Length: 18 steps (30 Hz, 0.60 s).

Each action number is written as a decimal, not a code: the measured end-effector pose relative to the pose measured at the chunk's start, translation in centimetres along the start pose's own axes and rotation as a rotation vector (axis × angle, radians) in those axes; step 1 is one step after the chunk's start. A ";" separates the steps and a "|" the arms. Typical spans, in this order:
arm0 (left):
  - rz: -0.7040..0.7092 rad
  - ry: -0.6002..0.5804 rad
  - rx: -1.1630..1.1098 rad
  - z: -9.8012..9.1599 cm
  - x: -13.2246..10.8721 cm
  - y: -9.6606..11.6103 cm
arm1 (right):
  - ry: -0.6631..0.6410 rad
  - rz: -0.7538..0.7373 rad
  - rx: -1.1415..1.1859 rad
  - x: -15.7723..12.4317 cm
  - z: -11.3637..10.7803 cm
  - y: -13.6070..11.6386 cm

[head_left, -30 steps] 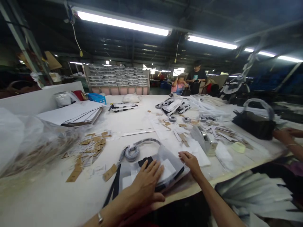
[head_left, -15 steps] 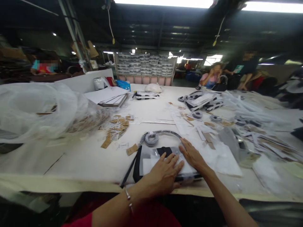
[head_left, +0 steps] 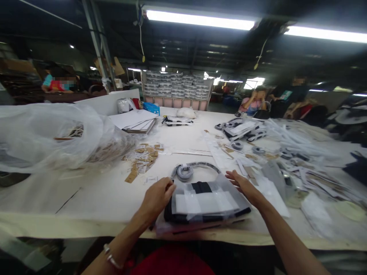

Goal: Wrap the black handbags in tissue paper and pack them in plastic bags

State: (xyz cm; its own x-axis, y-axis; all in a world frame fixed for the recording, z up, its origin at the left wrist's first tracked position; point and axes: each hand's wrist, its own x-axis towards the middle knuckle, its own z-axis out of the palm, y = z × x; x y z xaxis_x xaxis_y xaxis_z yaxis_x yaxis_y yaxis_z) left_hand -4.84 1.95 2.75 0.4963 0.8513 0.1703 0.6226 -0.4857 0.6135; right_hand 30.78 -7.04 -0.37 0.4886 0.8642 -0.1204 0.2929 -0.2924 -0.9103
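Note:
A black handbag point(head_left: 183, 219) lies flat at the table's front edge, with clear tape and white packing sheet point(head_left: 205, 202) over its front. Its handle point(head_left: 206, 165), wrapped in film, arches away from me, and a wrapped grey coil point(head_left: 184, 172) rests inside the curve. My left hand point(head_left: 157, 196) is at the bag's upper left corner, fingers curled together; what they may pinch is hidden. Beside the upper right corner, my right hand point(head_left: 243, 186) is open with its fingers stretched out, holding nothing.
Brown paper tags with strings point(head_left: 145, 156) lie left of centre, near a big translucent plastic bag point(head_left: 51, 152). Wrapped handbags point(head_left: 241, 130) are piled at back right. Loose packing sheets point(head_left: 272, 196) cover the right side. White boards point(head_left: 134, 118) are stacked at back left.
Both hands have come off the bag's front. The left moved to its upper left corner and curled; the right shifted outward. The brown tag and black strap by that corner no longer show.

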 end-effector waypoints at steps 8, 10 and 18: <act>-0.130 -0.247 0.090 1.3 -0.7 -2.3 | 0.069 -0.199 -0.098 -2.2 0.7 0.0; -0.130 -0.269 0.135 1.0 -0.3 -1.9 | 0.093 -0.206 -0.106 -2.1 1.2 0.5; -0.191 -0.300 -0.049 1.6 1.0 -2.2 | 0.250 -0.386 -0.181 -2.5 1.6 0.8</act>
State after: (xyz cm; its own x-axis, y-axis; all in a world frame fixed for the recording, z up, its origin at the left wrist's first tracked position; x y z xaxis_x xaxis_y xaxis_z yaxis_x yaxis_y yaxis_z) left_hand -4.72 3.52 0.35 0.5340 0.8260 -0.1805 0.6952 -0.3075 0.6498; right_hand 28.49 -8.75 -1.47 0.4915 0.8055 0.3310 0.6189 -0.0557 -0.7835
